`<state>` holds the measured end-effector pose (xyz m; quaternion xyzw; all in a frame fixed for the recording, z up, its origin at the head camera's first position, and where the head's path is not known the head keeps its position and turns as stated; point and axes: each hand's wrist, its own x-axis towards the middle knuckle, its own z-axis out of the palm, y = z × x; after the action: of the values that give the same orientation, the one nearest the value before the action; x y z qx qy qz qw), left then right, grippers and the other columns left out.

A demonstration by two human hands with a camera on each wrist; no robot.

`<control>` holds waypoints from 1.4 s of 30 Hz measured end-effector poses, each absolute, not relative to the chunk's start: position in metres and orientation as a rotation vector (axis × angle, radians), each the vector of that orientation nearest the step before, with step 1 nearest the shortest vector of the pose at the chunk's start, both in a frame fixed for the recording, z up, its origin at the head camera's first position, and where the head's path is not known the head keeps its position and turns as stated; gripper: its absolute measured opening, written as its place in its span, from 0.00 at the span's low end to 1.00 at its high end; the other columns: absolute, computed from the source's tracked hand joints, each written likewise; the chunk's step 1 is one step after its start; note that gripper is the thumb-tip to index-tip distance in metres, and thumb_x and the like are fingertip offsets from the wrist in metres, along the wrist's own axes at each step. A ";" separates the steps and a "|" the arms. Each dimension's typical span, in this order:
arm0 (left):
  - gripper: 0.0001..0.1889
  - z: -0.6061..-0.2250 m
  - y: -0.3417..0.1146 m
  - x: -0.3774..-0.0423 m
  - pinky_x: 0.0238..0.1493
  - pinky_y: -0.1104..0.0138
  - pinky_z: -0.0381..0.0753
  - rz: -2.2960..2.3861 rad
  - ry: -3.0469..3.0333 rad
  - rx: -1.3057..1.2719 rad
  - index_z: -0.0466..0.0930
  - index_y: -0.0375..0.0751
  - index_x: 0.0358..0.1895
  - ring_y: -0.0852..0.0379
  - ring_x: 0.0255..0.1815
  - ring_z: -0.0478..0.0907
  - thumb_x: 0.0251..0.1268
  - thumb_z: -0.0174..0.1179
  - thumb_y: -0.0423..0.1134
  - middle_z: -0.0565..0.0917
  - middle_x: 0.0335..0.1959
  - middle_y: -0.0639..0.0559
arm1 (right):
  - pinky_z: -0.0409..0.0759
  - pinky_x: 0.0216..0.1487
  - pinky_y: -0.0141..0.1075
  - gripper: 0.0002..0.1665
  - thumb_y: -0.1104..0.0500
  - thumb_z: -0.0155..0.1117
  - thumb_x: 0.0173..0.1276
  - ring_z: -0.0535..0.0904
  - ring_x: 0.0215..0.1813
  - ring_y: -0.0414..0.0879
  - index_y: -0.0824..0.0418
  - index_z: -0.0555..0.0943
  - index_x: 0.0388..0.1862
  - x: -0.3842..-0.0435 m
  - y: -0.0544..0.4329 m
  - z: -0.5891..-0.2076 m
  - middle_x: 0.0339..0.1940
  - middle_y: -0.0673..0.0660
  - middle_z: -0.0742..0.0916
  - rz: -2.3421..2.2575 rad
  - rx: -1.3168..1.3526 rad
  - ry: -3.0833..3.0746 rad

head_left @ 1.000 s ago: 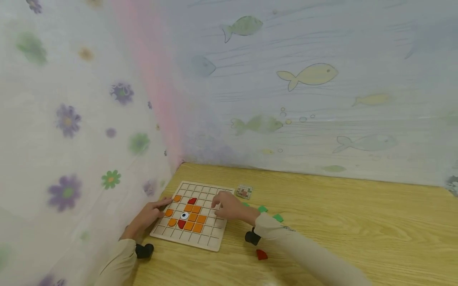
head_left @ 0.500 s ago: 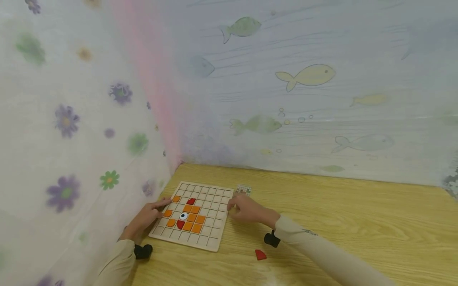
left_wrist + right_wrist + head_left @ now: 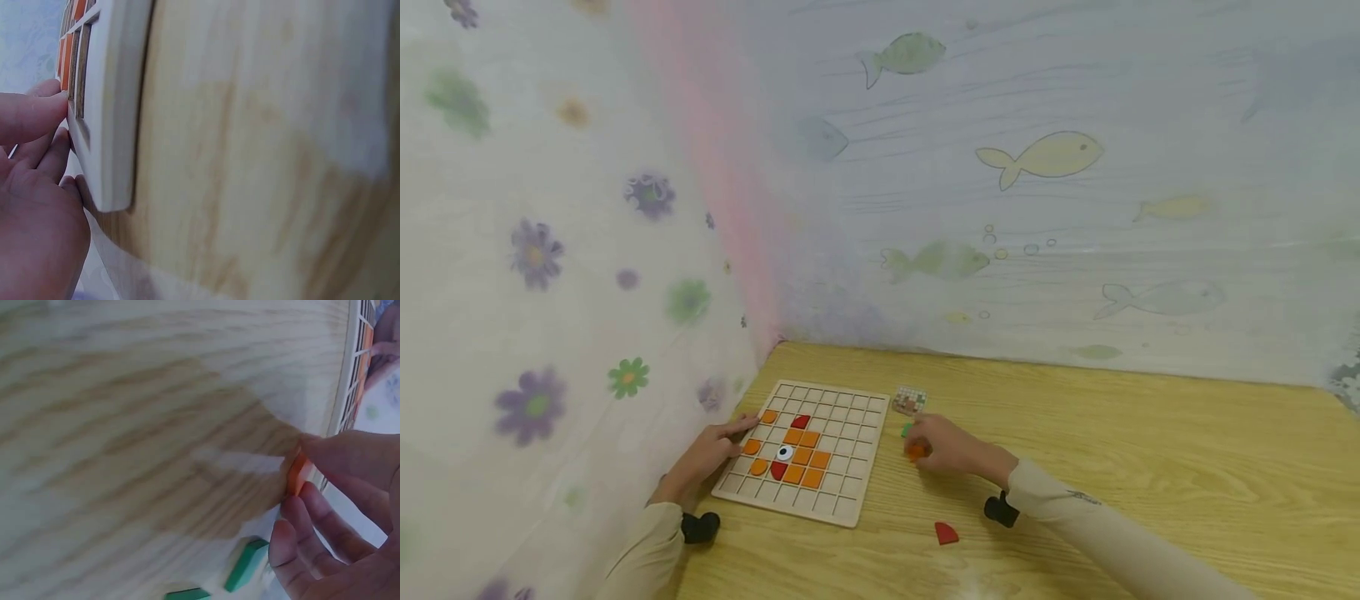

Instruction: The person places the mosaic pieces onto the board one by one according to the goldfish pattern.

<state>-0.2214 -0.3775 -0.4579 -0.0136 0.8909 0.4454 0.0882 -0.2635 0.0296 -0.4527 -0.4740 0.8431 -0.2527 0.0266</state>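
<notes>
The wooden grid board (image 3: 842, 500) lies on the table, with orange squares (image 3: 802, 457), orange rounded pieces (image 3: 752, 447), red quarter-round pieces (image 3: 801, 422) and a white eye piece (image 3: 785, 452) in its cells. My left hand (image 3: 711, 450) rests along the board's left edge, thumb and fingertips against the rim in the left wrist view. Just right of the board, my right hand (image 3: 943, 446) pinches an orange tile (image 3: 300, 472) between thumb and fingers, low over the tabletop. Green pieces (image 3: 247, 565) lie close by its fingertips, partly hidden by the hand in the head view.
A small patterned card (image 3: 911, 400) lies beyond the right hand, near the board's upper right corner. One loose red quarter-round piece (image 3: 947, 533) is on the table (image 3: 1112, 450) nearer the front. Walls (image 3: 572, 317) rise at the left and back.
My right hand has moved right, from over the board's right side to the tabletop beside it, and an orange tile now shows in its fingers. The left hand has stayed put.
</notes>
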 end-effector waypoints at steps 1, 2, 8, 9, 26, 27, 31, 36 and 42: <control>0.33 -0.458 -0.378 -0.221 0.69 0.44 0.42 1.324 2.655 -0.036 0.65 0.37 0.69 0.39 0.75 0.41 0.54 0.48 0.24 0.52 0.74 0.38 | 0.76 0.38 0.34 0.08 0.69 0.66 0.56 0.75 0.34 0.44 0.62 0.86 0.36 -0.263 0.031 -0.453 0.32 0.53 0.83 -0.789 -1.454 2.597; 0.33 -0.458 -0.378 -0.221 0.69 0.45 0.42 1.324 2.654 -0.033 0.64 0.37 0.69 0.39 0.75 0.41 0.54 0.47 0.24 0.52 0.74 0.38 | 0.75 0.37 0.33 0.09 0.69 0.66 0.56 0.74 0.32 0.43 0.62 0.86 0.36 -0.263 0.033 -0.454 0.31 0.53 0.82 -0.799 -1.442 2.595; 0.33 -0.457 -0.377 -0.221 0.69 0.45 0.42 1.335 2.642 -0.020 0.63 0.36 0.69 0.39 0.75 0.40 0.55 0.47 0.23 0.51 0.74 0.37 | 0.69 0.28 0.28 0.09 0.71 0.66 0.53 0.67 0.27 0.37 0.63 0.86 0.34 -0.260 0.039 -0.455 0.26 0.52 0.79 -0.888 -1.405 2.584; 0.33 -0.456 -0.377 -0.220 0.69 0.45 0.42 1.337 2.639 -0.015 0.63 0.36 0.69 0.38 0.75 0.40 0.55 0.47 0.23 0.51 0.74 0.37 | 0.69 0.28 0.28 0.09 0.71 0.66 0.53 0.67 0.27 0.38 0.63 0.85 0.33 -0.260 0.040 -0.455 0.26 0.51 0.79 -0.897 -1.400 2.584; 0.34 -0.458 -0.375 -0.221 0.69 0.45 0.42 1.348 2.627 -0.060 0.63 0.36 0.69 0.37 0.75 0.39 0.53 0.46 0.23 0.49 0.74 0.36 | 0.73 0.28 0.28 0.07 0.72 0.66 0.52 0.72 0.26 0.38 0.66 0.85 0.32 -0.250 0.044 -0.456 0.28 0.55 0.81 -0.990 -1.329 2.626; 0.34 -0.458 -0.375 -0.221 0.69 0.44 0.42 1.344 2.626 -0.052 0.62 0.36 0.69 0.37 0.74 0.38 0.53 0.46 0.23 0.48 0.74 0.35 | 0.72 0.28 0.28 0.08 0.72 0.66 0.52 0.72 0.26 0.38 0.66 0.85 0.32 -0.250 0.044 -0.456 0.28 0.55 0.81 -0.990 -1.323 2.627; 0.34 -0.458 -0.375 -0.221 0.69 0.44 0.41 1.355 2.617 -0.059 0.63 0.36 0.69 0.37 0.75 0.38 0.54 0.46 0.23 0.48 0.74 0.36 | 0.72 0.28 0.28 0.08 0.72 0.65 0.52 0.72 0.26 0.38 0.66 0.85 0.32 -0.250 0.045 -0.458 0.29 0.55 0.81 -0.999 -1.319 2.629; 0.34 -0.457 -0.375 -0.221 0.69 0.45 0.42 1.358 2.619 -0.053 0.62 0.36 0.69 0.38 0.75 0.39 0.53 0.46 0.23 0.50 0.74 0.37 | 0.73 0.28 0.28 0.08 0.72 0.64 0.52 0.72 0.27 0.37 0.66 0.85 0.32 -0.251 0.045 -0.459 0.29 0.55 0.82 -1.015 -1.321 2.625; 0.34 -0.458 -0.376 -0.221 0.69 0.45 0.42 1.343 2.634 -0.038 0.63 0.36 0.69 0.38 0.75 0.39 0.53 0.46 0.23 0.51 0.74 0.37 | 0.74 0.29 0.29 0.10 0.72 0.64 0.51 0.75 0.28 0.39 0.67 0.85 0.33 -0.250 0.044 -0.456 0.31 0.56 0.82 -1.049 -1.286 2.608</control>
<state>-0.2212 -0.3762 -0.4577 -0.0128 0.8870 0.4522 0.0923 -0.2500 0.0437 -0.4557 -0.4160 0.8434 -0.3391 0.0250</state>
